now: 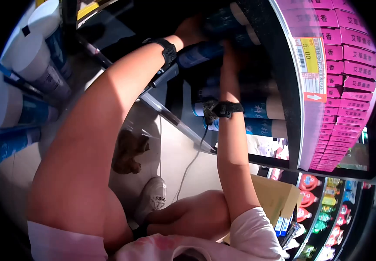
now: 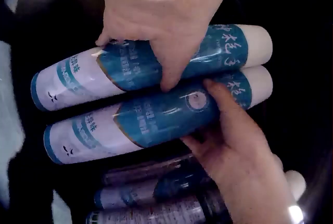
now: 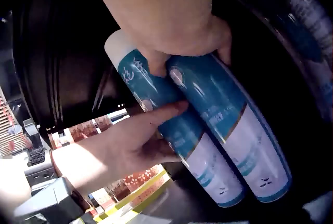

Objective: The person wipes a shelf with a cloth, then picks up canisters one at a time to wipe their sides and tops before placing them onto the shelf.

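Two blue-and-white aerosol cans with pale caps lie side by side in the dark shelf space. My left hand (image 2: pixel 161 24) grips the upper can (image 2: pixel 73 81) in the left wrist view, its thumb across the label. Around the other can (image 2: pixel 151 125), right beside the first, curl the fingers and thumb of my right hand (image 2: pixel 237 141). From the right wrist view, both hands are close together on the pair. More cans (image 2: pixel 130 195) of similar kind lie just below. In the head view shadow covers much of both hands.
Pink boxes (image 1: pixel 357 54) are stacked on the right beyond the dark shelf edge (image 1: pixel 290 87). More cans (image 1: pixel 31 56) stand at left. On the floor are a small brown furry animal (image 1: pixel 129 152) and a cable (image 1: pixel 191 167). A cardboard box (image 1: pixel 279 193) sits beside the right arm.
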`<state>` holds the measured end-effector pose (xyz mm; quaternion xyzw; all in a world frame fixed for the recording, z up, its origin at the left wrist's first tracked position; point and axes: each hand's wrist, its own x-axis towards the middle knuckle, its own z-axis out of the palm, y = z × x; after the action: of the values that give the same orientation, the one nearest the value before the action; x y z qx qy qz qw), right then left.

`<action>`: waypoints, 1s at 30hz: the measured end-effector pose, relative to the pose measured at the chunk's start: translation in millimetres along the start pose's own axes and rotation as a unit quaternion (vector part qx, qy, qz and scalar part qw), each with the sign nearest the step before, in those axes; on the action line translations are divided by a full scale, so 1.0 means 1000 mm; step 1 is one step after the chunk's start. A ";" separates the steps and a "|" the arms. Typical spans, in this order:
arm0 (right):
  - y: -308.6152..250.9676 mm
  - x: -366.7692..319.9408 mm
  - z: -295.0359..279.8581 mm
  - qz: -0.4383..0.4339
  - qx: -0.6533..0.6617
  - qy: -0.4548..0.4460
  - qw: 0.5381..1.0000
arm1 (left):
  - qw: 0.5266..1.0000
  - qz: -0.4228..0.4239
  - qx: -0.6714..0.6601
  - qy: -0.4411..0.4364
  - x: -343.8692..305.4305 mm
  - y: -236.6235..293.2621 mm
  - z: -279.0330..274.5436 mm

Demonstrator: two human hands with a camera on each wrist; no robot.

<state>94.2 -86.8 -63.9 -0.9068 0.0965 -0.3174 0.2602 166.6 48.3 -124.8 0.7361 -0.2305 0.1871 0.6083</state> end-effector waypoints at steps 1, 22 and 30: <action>0.000 -0.003 0.005 -0.001 0.015 0.027 1.000 | 1.000 0.002 -0.014 -0.009 0.001 -0.005 0.000; 0.042 -0.036 0.031 -0.037 0.126 0.018 0.991 | 0.985 0.111 0.086 -0.100 -0.012 -0.067 0.017; 0.038 -0.034 0.036 -0.065 0.109 0.043 0.991 | 0.983 -0.018 0.093 -0.157 -0.001 -0.054 0.002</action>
<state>89.9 -92.5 -125.3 -0.8631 0.0135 -0.3806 0.3316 196.8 54.6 -169.6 0.8136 -0.2910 0.0789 0.4971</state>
